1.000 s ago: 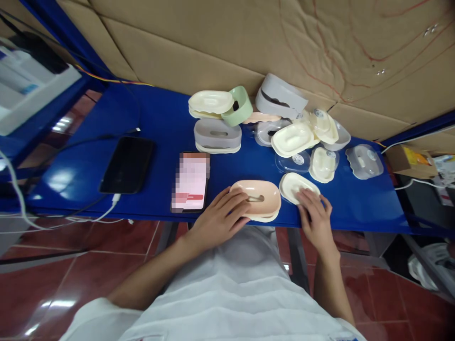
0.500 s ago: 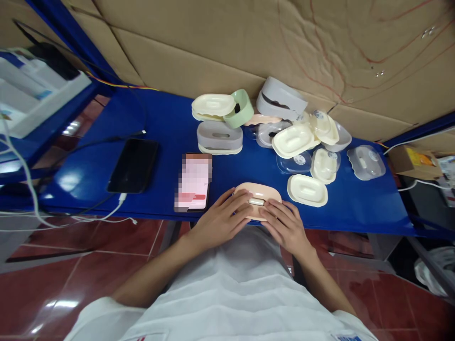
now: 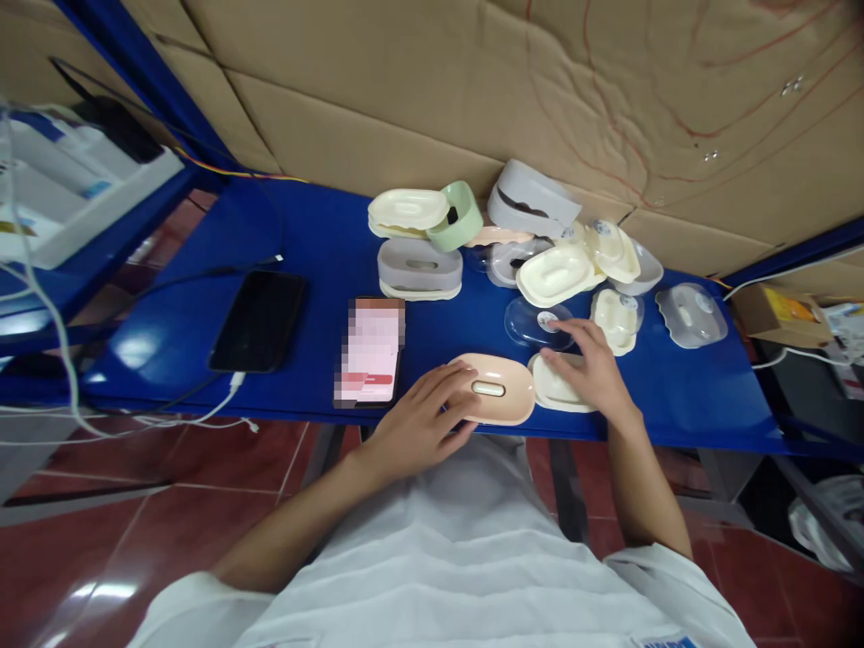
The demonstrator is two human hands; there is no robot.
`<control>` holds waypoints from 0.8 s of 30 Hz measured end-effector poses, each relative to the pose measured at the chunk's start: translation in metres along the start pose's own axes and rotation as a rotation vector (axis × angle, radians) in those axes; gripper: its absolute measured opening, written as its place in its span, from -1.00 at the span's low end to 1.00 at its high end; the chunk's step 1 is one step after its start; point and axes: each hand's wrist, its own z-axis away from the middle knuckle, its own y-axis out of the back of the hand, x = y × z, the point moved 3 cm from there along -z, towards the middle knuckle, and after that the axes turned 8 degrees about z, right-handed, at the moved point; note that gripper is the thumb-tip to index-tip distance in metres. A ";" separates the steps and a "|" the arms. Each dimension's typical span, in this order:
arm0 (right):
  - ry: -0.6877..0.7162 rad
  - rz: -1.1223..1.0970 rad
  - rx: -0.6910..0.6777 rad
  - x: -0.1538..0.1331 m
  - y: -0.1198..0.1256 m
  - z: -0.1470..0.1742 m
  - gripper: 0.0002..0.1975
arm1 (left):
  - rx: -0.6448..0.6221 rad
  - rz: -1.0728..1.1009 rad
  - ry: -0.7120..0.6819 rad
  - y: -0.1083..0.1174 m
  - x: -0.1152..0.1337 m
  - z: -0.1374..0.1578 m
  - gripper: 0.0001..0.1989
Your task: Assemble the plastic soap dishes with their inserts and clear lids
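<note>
I note the left hand (image 3: 422, 423) lying flat with its fingers spread loosely over the near-left part of the peach soap dish (image 3: 496, 400), pressing on it rather than gripping it; this dish sits at the front edge of the blue shelf (image 3: 202, 297), about midway along it. The right hand (image 3: 586, 371) rests open, fingers slightly apart, on a cream tray (image 3: 550, 391) that touches the peach dish on its right side, and its fingertips (image 3: 557, 326) reach the clear lid (image 3: 530, 322) just behind. Nothing stands between either hand and these pieces. Just left of the peach dish lies a phone with a lit screen (image 3: 370, 351), and further left a dark phone (image 3: 256, 320) with a white cable (image 3: 222, 400) plugged into its near end. Toward the back edge I see a grey dish on a cream tray (image 3: 419, 268), a cream dish (image 3: 407, 211) beside a tilted green dish (image 3: 459, 216), a grey box (image 3: 533, 193) leaning against the wall, and a crowded heap holding a large cream tray (image 3: 554, 274) and several smaller lids; a separate clear lid (image 3: 689, 315) lies toward the right end. The surface is glossy blue metal, backed by a wall of brown cardboard (image 3: 472, 90); red floor tiles (image 3: 135, 504) show below. Count: two phones, one peach dish, one green dish; the pieces in the heap overlap too much for me to count.
</note>
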 end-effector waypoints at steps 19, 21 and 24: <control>0.431 0.095 -0.115 -0.082 0.010 0.032 -0.41 | 0.090 -0.047 0.061 -0.004 -0.002 0.006 -0.35; 0.429 0.119 -0.104 -0.093 0.003 0.049 -0.30 | 0.065 -0.012 0.075 -0.005 -0.003 0.005 -0.30; 0.395 0.124 -0.067 -0.097 -0.007 0.062 -0.16 | 0.021 0.043 0.094 -0.003 -0.003 0.003 -0.30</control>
